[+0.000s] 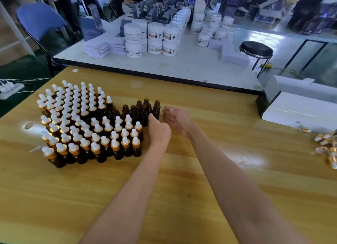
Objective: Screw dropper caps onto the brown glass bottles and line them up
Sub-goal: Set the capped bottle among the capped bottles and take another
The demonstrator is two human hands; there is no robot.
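Several uncapped bottles (156, 107) stood upright: light, rigid, breakable glass, probably best gripped round the body. The left hand (159, 130) and right hand (177, 120) held nothing, fingers loosely extended.

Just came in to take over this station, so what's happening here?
A person works at a wooden table. The capped bottles stand in a block on the left, and the uncapped bottles cluster beside it. The left hand reaches up to that cluster. The right hand hovers next to it, open and empty. The loose caps lie far right.
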